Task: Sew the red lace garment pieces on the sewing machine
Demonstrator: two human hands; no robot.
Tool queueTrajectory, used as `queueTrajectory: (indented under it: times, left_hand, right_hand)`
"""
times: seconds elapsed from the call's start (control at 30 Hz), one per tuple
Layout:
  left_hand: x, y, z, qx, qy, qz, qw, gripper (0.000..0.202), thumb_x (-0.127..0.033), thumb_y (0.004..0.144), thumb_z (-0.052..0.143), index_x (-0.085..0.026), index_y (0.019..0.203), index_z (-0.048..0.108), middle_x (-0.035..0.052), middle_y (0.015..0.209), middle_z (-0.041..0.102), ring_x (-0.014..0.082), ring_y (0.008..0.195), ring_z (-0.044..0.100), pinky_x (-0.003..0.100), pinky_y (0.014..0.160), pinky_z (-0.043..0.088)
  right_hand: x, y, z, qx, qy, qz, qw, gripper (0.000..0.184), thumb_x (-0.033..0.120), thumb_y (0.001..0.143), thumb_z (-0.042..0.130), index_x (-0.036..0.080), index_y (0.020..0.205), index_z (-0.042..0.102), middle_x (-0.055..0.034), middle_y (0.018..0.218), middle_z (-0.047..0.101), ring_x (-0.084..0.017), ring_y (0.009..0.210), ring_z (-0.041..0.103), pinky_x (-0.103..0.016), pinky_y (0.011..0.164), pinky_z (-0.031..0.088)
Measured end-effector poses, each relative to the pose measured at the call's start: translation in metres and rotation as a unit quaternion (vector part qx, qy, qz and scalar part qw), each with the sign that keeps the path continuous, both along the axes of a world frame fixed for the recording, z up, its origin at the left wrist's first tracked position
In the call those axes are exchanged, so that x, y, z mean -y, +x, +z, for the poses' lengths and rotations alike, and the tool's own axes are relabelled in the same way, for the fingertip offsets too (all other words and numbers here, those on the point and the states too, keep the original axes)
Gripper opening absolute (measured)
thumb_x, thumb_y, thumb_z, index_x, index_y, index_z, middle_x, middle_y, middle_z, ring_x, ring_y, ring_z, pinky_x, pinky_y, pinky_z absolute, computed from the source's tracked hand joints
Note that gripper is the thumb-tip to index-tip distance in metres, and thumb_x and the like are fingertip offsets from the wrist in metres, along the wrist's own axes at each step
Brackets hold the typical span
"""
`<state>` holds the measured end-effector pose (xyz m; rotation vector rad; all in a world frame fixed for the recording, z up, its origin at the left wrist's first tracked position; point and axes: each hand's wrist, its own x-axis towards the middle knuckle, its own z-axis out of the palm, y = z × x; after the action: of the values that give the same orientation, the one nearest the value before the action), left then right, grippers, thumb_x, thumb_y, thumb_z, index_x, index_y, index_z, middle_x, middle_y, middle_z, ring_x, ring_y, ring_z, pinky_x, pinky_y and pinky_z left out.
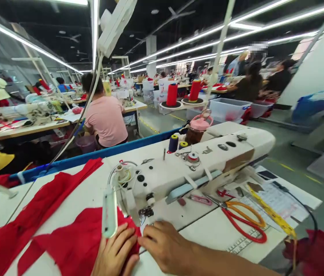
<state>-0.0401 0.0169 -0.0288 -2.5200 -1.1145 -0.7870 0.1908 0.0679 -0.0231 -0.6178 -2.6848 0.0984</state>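
My left hand (pixel 115 253) lies on a piece of red fabric (pixel 75 241) on the white table, fingers pressed together and pointing toward the needle. My right hand (pixel 164 245) rests beside it, fingers curled and pinching the fabric edge just in front of the presser foot (pixel 147 211) of the white sewing machine (pixel 196 168). The two hands touch at the fingertips. A small lamp tube (pixel 109 211) hangs in front of the needle area and hides part of it.
Long red fabric strips (pixel 43 203) lie at left. Orange and red scissors (pixel 242 218), a yellow tape measure (pixel 273 214) and papers sit right of the machine. A pink-lidded jar (pixel 198 128) and thread spools stand behind it. Other workers sit at tables beyond.
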Motion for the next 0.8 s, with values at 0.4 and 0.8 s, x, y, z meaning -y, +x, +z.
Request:
queueTrajectory:
  times: [0.4, 0.8]
  left_hand:
    - [0.01, 0.004, 0.012, -0.074, -0.157, 0.071, 0.982, 0.026, -0.026, 0.097, 0.057, -0.023, 0.121, 0.063, 0.0079, 0.135, 0.062, 0.0266, 0.119, 0.055, 0.043, 0.091, 0.052]
    - [-0.004, 0.01, 0.003, -0.044, -0.133, 0.128, 0.982, 0.035, -0.026, 0.098, 0.051, -0.017, 0.131, 0.054, 0.0127, 0.125, 0.065, 0.0315, 0.11, 0.058, 0.053, 0.09, 0.052]
  right_hand:
    - [0.003, 0.004, 0.012, 0.017, -0.047, -0.004, 0.999, 0.038, 0.006, 0.088, 0.051, 0.018, 0.124, 0.058, -0.0061, 0.096, 0.064, -0.02, 0.079, 0.052, -0.036, 0.082, 0.037]
    - [-0.003, 0.004, 0.01, 0.025, -0.001, -0.034, 0.999, 0.027, 0.009, 0.087, 0.056, 0.018, 0.111, 0.063, -0.0073, 0.094, 0.066, -0.023, 0.086, 0.054, -0.038, 0.086, 0.036]
